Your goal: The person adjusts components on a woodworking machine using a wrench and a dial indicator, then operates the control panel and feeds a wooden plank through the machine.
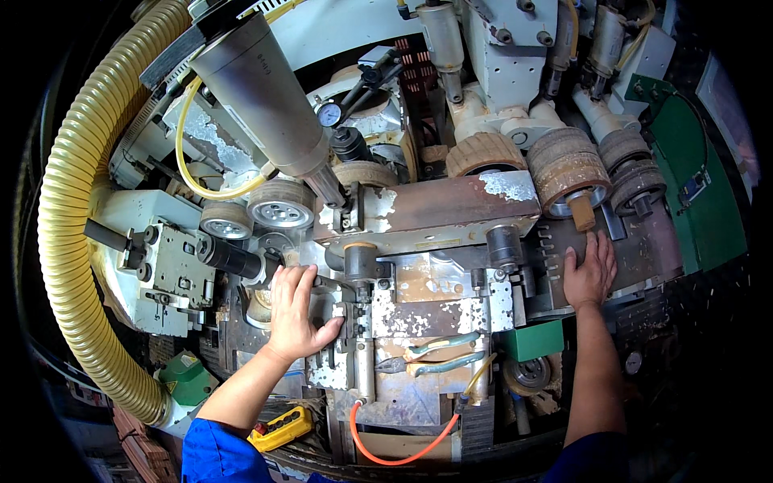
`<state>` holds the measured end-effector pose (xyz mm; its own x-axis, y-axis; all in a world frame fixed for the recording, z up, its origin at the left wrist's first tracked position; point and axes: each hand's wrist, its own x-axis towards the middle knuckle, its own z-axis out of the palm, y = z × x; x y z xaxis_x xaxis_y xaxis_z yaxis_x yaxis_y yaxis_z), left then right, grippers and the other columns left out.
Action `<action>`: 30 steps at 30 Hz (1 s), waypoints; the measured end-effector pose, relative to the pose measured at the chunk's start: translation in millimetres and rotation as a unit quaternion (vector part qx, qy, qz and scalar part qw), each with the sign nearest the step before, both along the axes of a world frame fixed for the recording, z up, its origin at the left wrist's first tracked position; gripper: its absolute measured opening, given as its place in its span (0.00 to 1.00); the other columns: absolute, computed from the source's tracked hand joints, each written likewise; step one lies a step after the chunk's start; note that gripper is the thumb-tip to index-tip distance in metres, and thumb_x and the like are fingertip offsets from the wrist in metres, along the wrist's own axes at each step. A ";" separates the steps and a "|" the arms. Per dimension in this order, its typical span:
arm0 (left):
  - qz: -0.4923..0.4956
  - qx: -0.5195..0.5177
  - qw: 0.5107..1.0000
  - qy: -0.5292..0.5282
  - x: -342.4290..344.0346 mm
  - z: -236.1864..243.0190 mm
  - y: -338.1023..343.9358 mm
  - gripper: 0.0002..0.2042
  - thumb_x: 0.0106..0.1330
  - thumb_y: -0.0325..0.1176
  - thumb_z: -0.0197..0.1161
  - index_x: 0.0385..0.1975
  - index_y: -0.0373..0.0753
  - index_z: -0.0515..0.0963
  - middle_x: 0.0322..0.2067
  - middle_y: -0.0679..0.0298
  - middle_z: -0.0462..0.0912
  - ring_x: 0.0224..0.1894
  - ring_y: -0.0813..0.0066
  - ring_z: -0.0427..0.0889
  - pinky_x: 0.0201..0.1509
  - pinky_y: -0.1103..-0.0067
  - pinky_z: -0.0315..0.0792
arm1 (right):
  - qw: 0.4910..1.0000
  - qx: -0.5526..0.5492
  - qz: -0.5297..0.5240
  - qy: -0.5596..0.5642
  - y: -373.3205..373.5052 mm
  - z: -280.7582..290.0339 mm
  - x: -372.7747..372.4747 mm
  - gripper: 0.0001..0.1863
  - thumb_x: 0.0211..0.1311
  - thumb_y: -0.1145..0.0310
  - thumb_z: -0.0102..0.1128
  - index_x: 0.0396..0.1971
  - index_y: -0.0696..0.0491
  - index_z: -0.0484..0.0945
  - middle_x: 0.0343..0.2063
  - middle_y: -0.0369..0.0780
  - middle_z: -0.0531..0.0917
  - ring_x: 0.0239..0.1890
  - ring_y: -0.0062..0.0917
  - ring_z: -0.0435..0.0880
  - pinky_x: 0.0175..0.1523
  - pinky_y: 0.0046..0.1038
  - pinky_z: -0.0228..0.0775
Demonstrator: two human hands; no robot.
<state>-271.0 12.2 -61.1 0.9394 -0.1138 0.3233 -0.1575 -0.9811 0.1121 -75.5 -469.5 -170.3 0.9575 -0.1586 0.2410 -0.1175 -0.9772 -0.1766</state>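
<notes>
My left hand (293,315) rests on a grey metal block (328,304) of the machine, thumb apart and fingers stretched forward; nothing shows in it. Just beyond its fingertips is a black cylindrical spindle (229,256). Farther right, my right hand (590,272) lies with fingers extended on the dark metal bed (555,282). Its fingertips reach close to a brown shaft end (580,212) that sticks out of a large worn feed roller (570,165). Whether they touch it, I cannot tell. Between my hands, pliers (439,365) with pale blue-green handles lie on the machine.
A long rust-brown beam (435,208) spans the middle. A ribbed yellow hose (80,185) curves down the left. An orange air tube (403,462) loops at the front beside a yellow push-button box (282,428). A green guard (700,193) stands at the right. A pneumatic cylinder (258,88) slants overhead.
</notes>
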 end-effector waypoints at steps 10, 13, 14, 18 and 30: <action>-0.009 0.003 1.000 -0.008 -4.4 -5.8 4.3 0.45 0.53 0.51 0.70 0.69 0.30 0.64 0.63 0.42 0.69 0.68 0.39 0.66 0.78 0.47 0.50 | 1.000 0.002 0.002 0.000 -0.4 2.8 -2.3 0.32 0.71 0.53 0.57 0.70 0.51 0.68 0.74 0.44 0.63 0.78 0.40 0.56 0.79 0.47 0.45; -0.009 0.004 1.000 -0.008 -11.3 -1.8 5.0 0.43 0.56 0.49 0.70 0.70 0.31 0.65 0.68 0.42 0.67 0.72 0.38 0.63 0.78 0.50 0.50 | 1.000 -0.003 0.011 -0.017 -1.7 -3.5 -2.7 0.32 0.71 0.52 0.58 0.70 0.51 0.69 0.74 0.44 0.65 0.77 0.41 0.57 0.79 0.47 0.46; -0.011 0.012 1.000 -0.014 -15.1 1.4 4.5 0.43 0.57 0.48 0.70 0.70 0.32 0.65 0.69 0.43 0.66 0.73 0.38 0.62 0.78 0.50 0.50 | 1.000 -0.001 0.011 -0.016 -2.9 -3.6 -3.1 0.32 0.71 0.52 0.58 0.70 0.51 0.69 0.74 0.44 0.64 0.77 0.41 0.57 0.79 0.47 0.46; 0.033 -0.016 0.999 -0.003 -82.7 25.0 -3.7 0.38 0.59 0.39 0.68 0.71 0.33 0.65 0.72 0.44 0.63 0.75 0.41 0.59 0.78 0.52 0.52 | 1.000 -0.002 -0.003 -0.005 -5.8 -1.2 -1.0 0.33 0.71 0.50 0.56 0.71 0.49 0.69 0.75 0.44 0.64 0.78 0.40 0.56 0.79 0.46 0.46; 0.252 -0.107 0.939 0.208 -368.6 -41.0 -93.6 0.40 0.57 0.38 0.71 0.70 0.30 0.63 0.72 0.39 0.60 0.74 0.36 0.58 0.77 0.50 0.51 | 1.000 -0.008 -0.002 -0.014 -6.4 -12.4 3.4 0.34 0.70 0.47 0.55 0.71 0.48 0.69 0.75 0.42 0.65 0.78 0.38 0.56 0.80 0.46 0.43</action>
<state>-639.7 -81.4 -102.1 0.9065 0.4051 -0.1189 0.4221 -0.8672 0.2641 -72.1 -475.9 -182.6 0.9496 -0.1585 0.2705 -0.1167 -0.9795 -0.1644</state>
